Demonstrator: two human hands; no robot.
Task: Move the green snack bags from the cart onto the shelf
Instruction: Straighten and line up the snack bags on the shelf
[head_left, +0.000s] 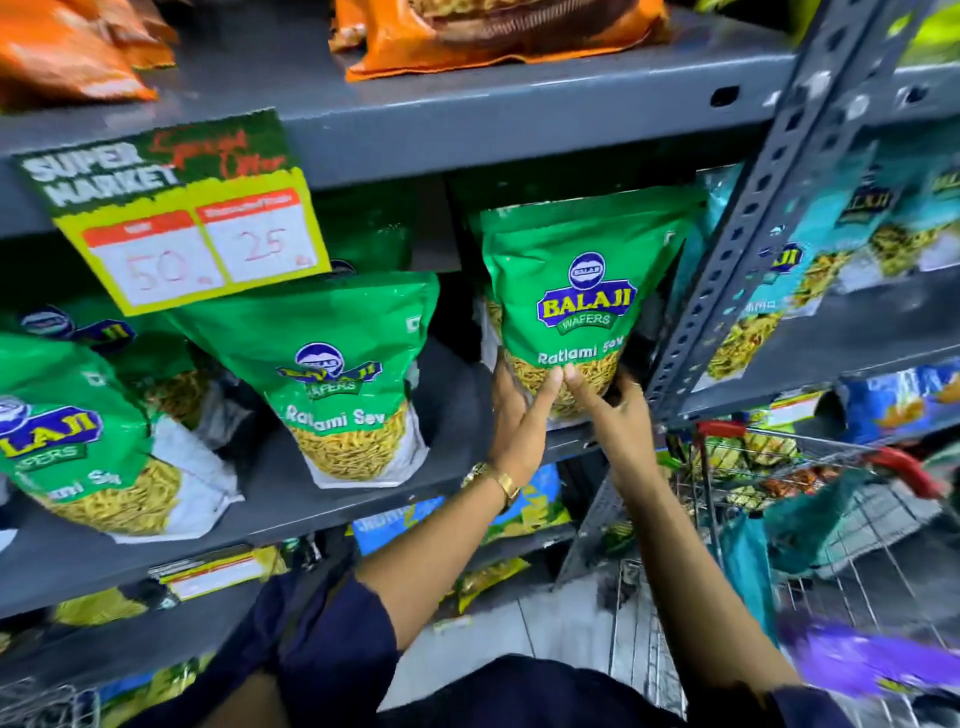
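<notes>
Both hands are working at centre frame. The left hand (522, 415) and right hand (613, 410) are cupping the bottom of a green bag (576, 296) from below, their fingers (545, 389) pressed together and flat against its lower face, meeting at the middle. The bag is standing on the shelf (363, 499), just left of the upright post (727, 270). Its long axis is running vertically, top seal up and leaning slightly back, label facing out. Both hands are equally near. The cart (810, 467) is sitting lower right, well apart. Judgement: the bag is being seated; releasing is next.
</notes>
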